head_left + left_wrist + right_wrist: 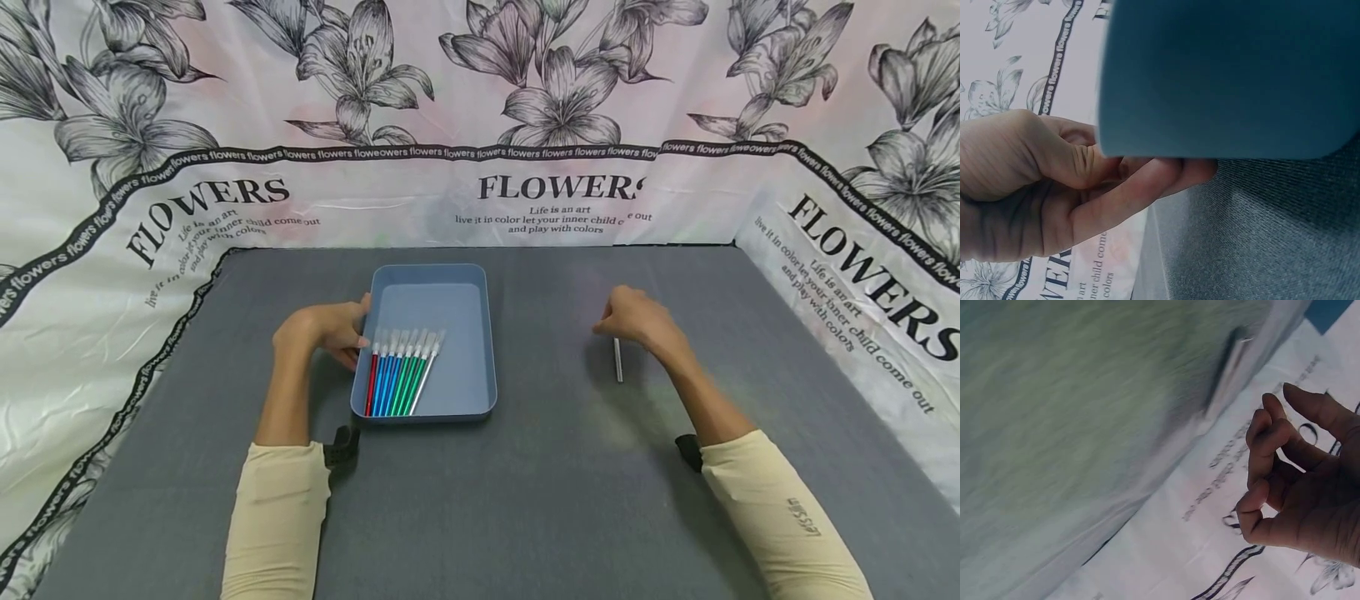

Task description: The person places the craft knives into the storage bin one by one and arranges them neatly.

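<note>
My left hand (324, 332) grips the left rim of the blue tray (480, 350). Right of the tray, my right hand (633, 321) hovers loosely curled, holding nothing, over a silver pen (618, 361) on the bench (570, 483).

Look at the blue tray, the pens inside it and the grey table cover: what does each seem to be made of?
Blue tray: probably moulded plastic, matte, with rounded corners and a smooth rim.
Pens: likely plastic, with glossy red, blue and green barrels and clear caps.
Grey table cover: looks like woven fabric or felt; the left wrist view shows a fine weave.
</note>
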Available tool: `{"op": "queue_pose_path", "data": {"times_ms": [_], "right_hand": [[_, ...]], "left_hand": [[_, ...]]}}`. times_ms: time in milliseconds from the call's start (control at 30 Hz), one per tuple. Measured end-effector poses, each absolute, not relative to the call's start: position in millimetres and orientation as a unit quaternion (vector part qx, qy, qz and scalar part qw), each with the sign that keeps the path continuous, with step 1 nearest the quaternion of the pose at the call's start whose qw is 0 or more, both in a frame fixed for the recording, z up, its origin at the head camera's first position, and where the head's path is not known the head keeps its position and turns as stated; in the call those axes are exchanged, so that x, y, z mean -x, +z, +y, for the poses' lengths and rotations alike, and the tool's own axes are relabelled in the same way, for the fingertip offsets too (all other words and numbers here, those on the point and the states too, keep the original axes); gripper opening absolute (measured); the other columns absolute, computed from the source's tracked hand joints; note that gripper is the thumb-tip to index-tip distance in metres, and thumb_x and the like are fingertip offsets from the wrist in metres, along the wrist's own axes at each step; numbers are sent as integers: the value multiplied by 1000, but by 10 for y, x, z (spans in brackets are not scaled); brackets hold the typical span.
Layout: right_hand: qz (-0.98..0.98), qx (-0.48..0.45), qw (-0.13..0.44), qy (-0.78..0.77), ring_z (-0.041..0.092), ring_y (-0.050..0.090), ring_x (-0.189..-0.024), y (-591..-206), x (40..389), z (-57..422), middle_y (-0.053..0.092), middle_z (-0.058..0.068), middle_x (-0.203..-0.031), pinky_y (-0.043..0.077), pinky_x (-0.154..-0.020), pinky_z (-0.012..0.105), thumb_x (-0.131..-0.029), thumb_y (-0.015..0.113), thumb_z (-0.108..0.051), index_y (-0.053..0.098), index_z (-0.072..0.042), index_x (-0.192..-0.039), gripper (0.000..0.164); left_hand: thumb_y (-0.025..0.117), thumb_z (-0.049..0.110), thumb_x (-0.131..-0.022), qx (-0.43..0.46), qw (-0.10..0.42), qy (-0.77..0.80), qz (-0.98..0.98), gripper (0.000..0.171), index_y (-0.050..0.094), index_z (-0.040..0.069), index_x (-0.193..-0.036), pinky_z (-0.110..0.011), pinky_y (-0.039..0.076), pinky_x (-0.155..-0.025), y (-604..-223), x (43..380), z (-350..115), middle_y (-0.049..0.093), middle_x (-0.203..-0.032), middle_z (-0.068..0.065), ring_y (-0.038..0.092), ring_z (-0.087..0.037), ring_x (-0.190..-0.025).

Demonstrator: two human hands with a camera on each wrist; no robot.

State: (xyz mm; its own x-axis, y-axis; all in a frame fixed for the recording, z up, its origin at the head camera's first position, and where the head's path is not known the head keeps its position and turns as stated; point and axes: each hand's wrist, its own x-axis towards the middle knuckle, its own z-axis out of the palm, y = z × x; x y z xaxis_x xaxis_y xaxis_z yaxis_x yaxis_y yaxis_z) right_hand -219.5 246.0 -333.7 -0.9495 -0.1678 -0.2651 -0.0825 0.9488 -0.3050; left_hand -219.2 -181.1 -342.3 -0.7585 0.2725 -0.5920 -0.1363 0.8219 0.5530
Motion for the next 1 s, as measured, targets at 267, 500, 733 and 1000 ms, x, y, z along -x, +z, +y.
{"op": "queue_pose_path", "data": {"times_ms": [267, 500, 733, 1000], "right_hand": [[976, 17, 166, -137, 17, 37, -65, -3423, 2230, 2623, 37, -3, -64, 33, -72, 42, -96, 70, -23, 45, -16, -65, 41], [979, -8, 169, -118, 24, 45, -70, -3486, 2257, 2665, 44, 4, -70, 42, -78, 53, -92, 71, -23, 51, -10, -71, 32], [976, -19, 190, -108, 27, 48, -72, -3512, 2307, 2702, 50, 7, -73, 42, -81, 57, -94, 69, -21, 56, -6, -76, 27], [975, -23, 192, -105, 27, 48, -71, -3518, 2307, 2690, 50, 7, -72, 44, -80, 55, -94, 67, -21, 57, -6, -76, 26]], "left_hand": [[52, 6, -108, -39, 345, 290, 892, 92, -21, 6, -164, -39, 65, -87, -3439, 2194, -1828, 29, -160, -44, 73, -32, -109], [49, 6, -109, -49, 349, 292, 889, 89, -22, 5, -163, -41, 64, -89, -3427, 2186, -1839, 15, -165, -43, 77, -35, -106], [48, 6, -110, -57, 358, 287, 887, 91, -27, 6, -161, -39, 65, -88, -3413, 2208, -1820, 46, -149, -43, 77, -32, -105], [48, 5, -109, -52, 354, 288, 888, 91, -26, 5, -162, -40, 65, -89, -3432, 2202, -1811, 49, -146, -43, 73, -36, -114]]}}
